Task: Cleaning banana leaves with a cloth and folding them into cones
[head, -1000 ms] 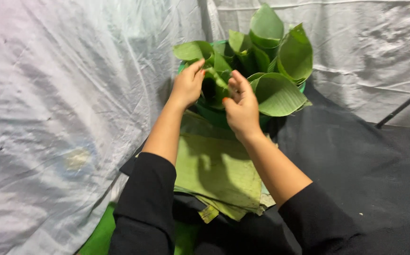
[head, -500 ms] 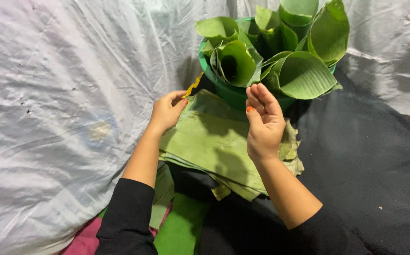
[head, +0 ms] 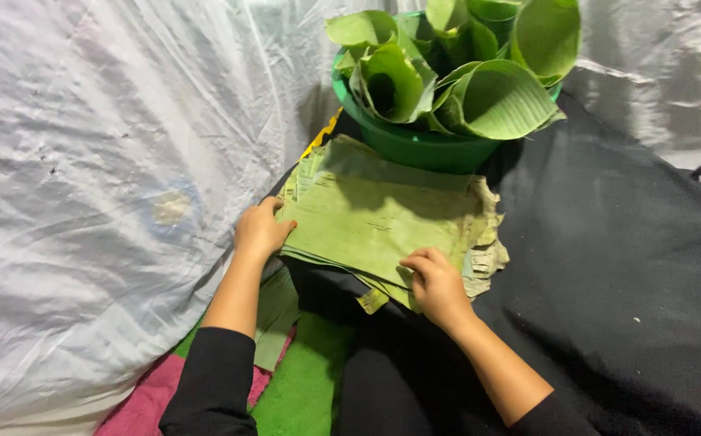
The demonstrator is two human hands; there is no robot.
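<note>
A stack of flat green banana leaf sheets (head: 382, 214) lies on a black cloth in front of me. My left hand (head: 260, 230) grips the stack's left edge, fingers curled around it. On the near right edge, my right hand (head: 437, 284) pinches the top sheets. Behind the stack stands a green plastic basin (head: 415, 145) filled with several rolled banana leaf cones (head: 487, 97).
White plastic sheeting (head: 100, 186) covers the left side and the back. The black cloth (head: 625, 274) spreads to the right. A green mat (head: 306, 379) and a pink cloth (head: 144, 400) lie near my left arm. A loose leaf piece (head: 274, 315) hangs below the stack.
Both hands have come down from the cones in the basin to the flat leaf stack and taken hold of its edges. The view has tilted downward.
</note>
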